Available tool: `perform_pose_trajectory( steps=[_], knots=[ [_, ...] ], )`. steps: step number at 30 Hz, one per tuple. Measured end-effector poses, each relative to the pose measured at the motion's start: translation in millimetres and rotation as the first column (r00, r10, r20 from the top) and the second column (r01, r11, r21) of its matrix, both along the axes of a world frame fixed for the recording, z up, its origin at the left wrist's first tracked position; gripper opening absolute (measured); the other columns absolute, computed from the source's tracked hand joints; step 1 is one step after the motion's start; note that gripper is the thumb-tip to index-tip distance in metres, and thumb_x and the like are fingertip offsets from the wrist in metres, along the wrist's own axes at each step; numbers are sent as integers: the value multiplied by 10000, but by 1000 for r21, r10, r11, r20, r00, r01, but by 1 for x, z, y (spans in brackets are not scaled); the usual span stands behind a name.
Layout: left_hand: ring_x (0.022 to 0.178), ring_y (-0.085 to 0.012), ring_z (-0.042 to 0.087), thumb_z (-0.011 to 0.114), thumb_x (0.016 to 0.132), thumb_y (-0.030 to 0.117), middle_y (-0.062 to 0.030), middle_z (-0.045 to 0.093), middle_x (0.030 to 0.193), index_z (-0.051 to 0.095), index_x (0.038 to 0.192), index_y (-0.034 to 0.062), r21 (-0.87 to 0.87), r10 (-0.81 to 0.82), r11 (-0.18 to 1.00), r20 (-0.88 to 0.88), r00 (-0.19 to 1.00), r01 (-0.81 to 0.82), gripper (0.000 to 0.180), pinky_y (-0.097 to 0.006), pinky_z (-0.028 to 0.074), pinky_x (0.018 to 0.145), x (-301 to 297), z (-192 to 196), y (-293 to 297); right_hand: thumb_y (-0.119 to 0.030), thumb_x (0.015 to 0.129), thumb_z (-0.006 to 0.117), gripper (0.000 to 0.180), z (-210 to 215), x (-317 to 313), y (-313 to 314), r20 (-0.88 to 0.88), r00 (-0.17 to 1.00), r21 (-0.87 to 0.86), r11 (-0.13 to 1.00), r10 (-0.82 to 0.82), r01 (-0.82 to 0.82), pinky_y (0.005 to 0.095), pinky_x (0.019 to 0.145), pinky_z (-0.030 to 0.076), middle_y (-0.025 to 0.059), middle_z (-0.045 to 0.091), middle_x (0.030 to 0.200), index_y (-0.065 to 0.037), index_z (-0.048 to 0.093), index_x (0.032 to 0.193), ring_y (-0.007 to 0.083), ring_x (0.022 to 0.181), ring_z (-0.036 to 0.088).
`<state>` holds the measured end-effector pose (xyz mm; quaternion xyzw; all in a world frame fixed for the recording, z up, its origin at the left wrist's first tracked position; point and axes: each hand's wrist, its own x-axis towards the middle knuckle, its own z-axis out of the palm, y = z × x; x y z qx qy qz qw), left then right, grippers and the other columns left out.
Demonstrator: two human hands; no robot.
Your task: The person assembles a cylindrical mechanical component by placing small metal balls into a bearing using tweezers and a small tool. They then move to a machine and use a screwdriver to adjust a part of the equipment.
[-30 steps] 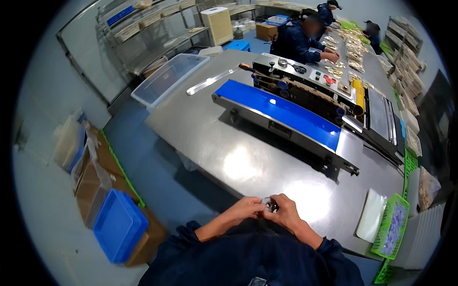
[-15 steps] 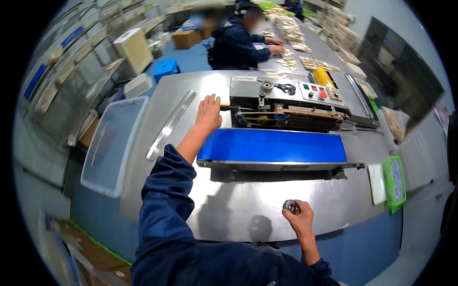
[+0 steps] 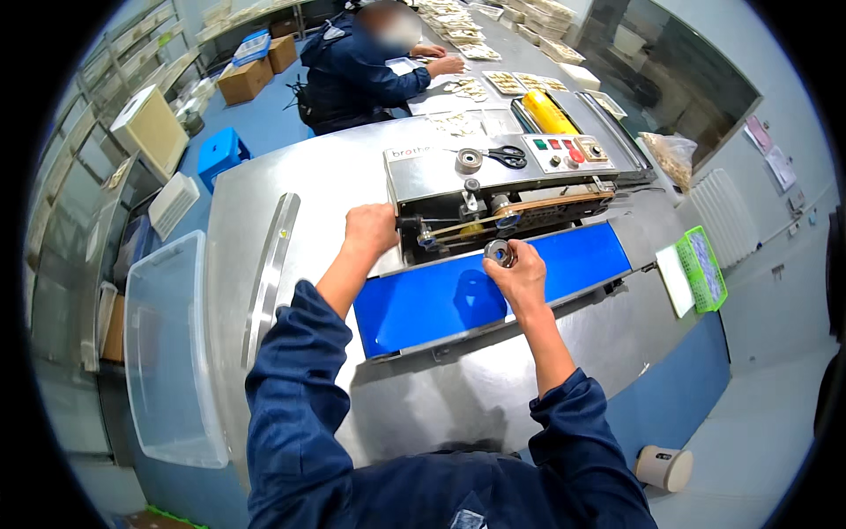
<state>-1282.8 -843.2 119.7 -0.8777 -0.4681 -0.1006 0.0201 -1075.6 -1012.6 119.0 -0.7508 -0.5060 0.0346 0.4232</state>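
Observation:
My right hand [image 3: 520,275] pinches a round steel wheel [image 3: 499,253] with a hole in its middle, above the far edge of the blue conveyor belt [image 3: 423,309]. The belt runs along the near side of a steel band sealer [image 3: 423,181]. My left hand [image 3: 370,231] is closed in a fist at the sealer's left end, around a dark handle [image 3: 406,223] that it mostly covers. Thin drive belts and small pulleys [image 3: 502,216] show in the sealer's open front. On its top lie another steel wheel [image 3: 470,160] and black scissors [image 3: 508,157].
A metal bar [image 3: 271,273] lies left on the steel table [image 3: 335,176], beside a clear plastic bin [image 3: 172,353]. To the right are a green basket [image 3: 702,264] and a white pad [image 3: 674,280]. A co-worker [image 3: 361,70] handles pale pieces beyond the sealer.
My right hand has carried the wheel from near the table's front edge up over the blue belt. My left hand has closed around the handle. The view has turned, and the sealer appears angled.

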Motion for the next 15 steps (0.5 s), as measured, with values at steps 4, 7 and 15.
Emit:
perform_pose_trajectory(
  steps=[4,7,15],
  knots=[
    [689,-295,658,625,653,208,-127,667,734,678,753,82,-163,149,976,-4,989,-148,169,-385,525,627,9,5,-10,-225,640,727,410,-8,-3,10,-80,991,-70,992,-106,101,363,739,491,189,624,879,47,622,929,298,816,610],
    [642,-297,648,627,642,227,-132,652,672,686,714,86,-133,106,987,80,991,-94,168,-381,516,599,3,-11,-3,-230,647,733,407,-15,-5,24,-145,973,-65,983,-178,170,359,738,491,185,623,879,44,622,927,294,816,610],
    [601,-260,643,657,574,183,-114,642,630,683,685,86,-124,121,987,176,977,-100,150,-343,513,563,0,-13,-2,-152,676,757,326,-34,-18,56,-355,922,168,960,-154,226,256,605,468,73,631,747,36,634,911,132,639,566]
  ],
)
